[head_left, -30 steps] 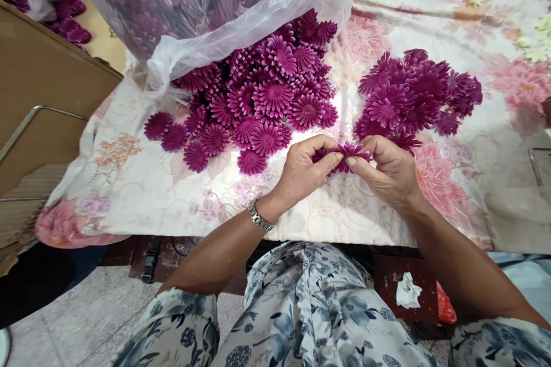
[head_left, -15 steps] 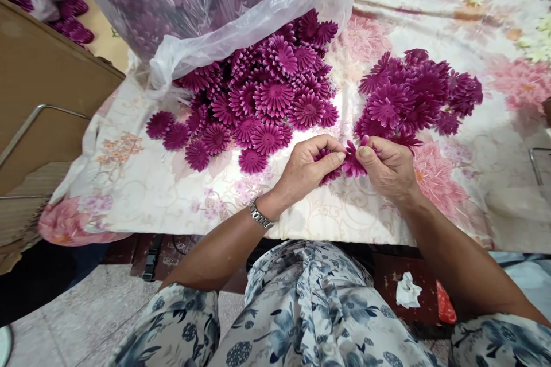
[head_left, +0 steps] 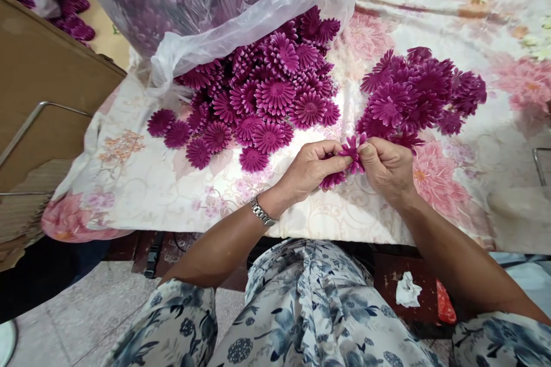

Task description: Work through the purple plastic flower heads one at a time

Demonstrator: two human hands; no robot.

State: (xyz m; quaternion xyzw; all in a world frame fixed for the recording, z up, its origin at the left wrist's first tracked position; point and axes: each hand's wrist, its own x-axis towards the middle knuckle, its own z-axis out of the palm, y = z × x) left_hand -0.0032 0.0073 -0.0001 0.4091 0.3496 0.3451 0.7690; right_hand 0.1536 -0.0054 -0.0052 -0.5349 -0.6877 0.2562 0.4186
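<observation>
Between my fingertips is a magenta artificial flower (head_left: 353, 153), pinched from both sides. My left hand (head_left: 316, 166), with a metal watch (head_left: 261, 211) on the wrist, closes thumb and fingers on its left petals. On the other side, my right hand (head_left: 387, 166) grips its right petals with thumb and curled fingers. Another flower (head_left: 332, 179) lies partly hidden beneath my left fingers. A large heap of flat flower pieces (head_left: 275, 97) spreads to the left, beyond my left hand. Fuller, layered flowers (head_left: 408, 94) form a smaller pile just past my right hand.
A translucent plastic bag (head_left: 206, 6) of flower pieces spills onto the floral tablecloth (head_left: 163, 200). At the left stands a cardboard box (head_left: 51, 69) near a bent metal rod (head_left: 26, 126). Crumpled white tissue (head_left: 408, 289) rests below the table edge, beside something red (head_left: 446, 301).
My left thumb has pushed farther right onto the held flower, and its petals have turned more upright. Both hands stay in nearly the same place.
</observation>
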